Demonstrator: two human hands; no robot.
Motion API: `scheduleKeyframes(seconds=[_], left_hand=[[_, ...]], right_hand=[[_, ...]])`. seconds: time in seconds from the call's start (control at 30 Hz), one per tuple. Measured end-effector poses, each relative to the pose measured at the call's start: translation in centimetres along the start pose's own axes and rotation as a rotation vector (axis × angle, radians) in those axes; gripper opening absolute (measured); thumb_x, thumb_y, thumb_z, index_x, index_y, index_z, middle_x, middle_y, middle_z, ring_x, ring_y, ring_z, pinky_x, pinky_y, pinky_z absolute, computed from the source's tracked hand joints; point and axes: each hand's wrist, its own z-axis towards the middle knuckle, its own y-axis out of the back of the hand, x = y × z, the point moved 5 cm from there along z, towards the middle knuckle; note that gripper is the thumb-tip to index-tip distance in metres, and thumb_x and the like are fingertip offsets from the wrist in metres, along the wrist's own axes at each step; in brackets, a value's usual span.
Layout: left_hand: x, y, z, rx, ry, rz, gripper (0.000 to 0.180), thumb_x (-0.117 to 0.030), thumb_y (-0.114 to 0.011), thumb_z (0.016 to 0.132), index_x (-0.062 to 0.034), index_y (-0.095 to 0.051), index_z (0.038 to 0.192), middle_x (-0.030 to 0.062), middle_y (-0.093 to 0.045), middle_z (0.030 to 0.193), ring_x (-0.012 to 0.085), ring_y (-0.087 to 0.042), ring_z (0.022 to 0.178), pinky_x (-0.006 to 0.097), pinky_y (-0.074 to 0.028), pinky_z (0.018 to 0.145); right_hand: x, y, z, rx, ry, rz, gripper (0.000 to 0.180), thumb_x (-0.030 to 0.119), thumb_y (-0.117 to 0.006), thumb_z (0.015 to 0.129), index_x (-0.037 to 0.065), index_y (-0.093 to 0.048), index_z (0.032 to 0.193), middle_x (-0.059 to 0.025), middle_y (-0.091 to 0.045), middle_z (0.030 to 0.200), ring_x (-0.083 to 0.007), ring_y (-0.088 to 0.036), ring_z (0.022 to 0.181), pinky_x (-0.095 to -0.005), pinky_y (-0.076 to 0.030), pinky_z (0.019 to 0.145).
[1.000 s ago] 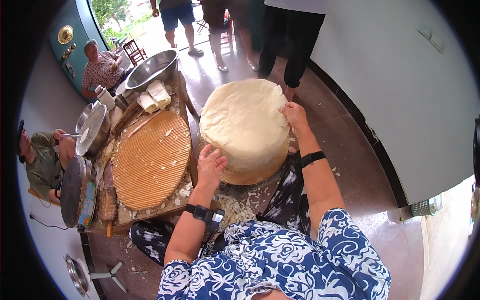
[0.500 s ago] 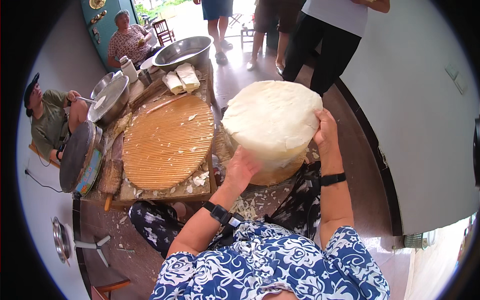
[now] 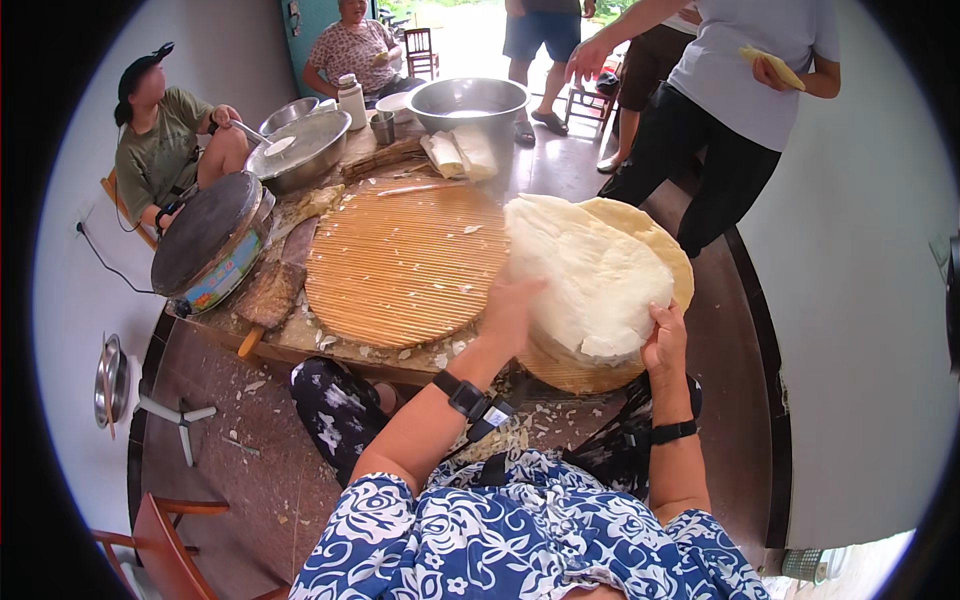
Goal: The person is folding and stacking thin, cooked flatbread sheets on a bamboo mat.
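Observation:
A thin white flatbread lies loosely over a yellower round flatbread, which shows along the far and right edge. Beneath them is a round ridged board. My right hand pinches the near right edge of the white flatbread, thumb on top. Against its left side is my left hand, smeared by motion, so its fingers cannot be read. To the left, a larger round ridged board lies on the table, strewn with dough flakes, with a thin stick on its far edge.
Folded flatbreads and a large metal basin stand at the table's far end. On the left are a round griddle, a brown brush-like tool and a batter bowl beside a seated person. Another person stands close by, holding folded flatbread.
The view has swung left. The white flatbread, smooth over the whole top before, now sits shifted and wrinkled, baring the yellower one. The standing person at right has stretched out an arm.

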Motion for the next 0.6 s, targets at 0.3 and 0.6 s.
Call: scheduleKeyframes(seconds=[0.3,0.6], left_hand=[[-13.9,7.5,-6.1,-0.174,-0.303,0.026,0.041,0.002,-0.061,0.082,-0.0067,-0.057,0.122,0.0059,-0.063,0.109,0.0196,-0.062,0.101,0.035,-0.053,0.088],[-16.6,19.2,-6.0,-0.439,-0.193,0.071,0.052,0.003,-0.052,0.086,-0.0002,-0.035,0.135,0.0165,-0.052,0.126,0.0292,-0.058,0.113,0.046,-0.053,0.096]], right_hand=[[-7.4,-15.5,-2.2,0.254,-0.223,0.04,0.038,-0.003,-0.057,0.086,-0.001,-0.045,0.122,-0.0132,-0.059,0.114,-0.0228,-0.061,0.101,-0.0381,-0.052,0.091],[-14.3,-21.3,-1.9,0.352,-0.435,-0.248,0.047,0.0,-0.057,0.083,-0.002,-0.046,0.128,-0.0118,-0.062,0.11,-0.0213,-0.062,0.096,-0.0308,-0.053,0.08]])
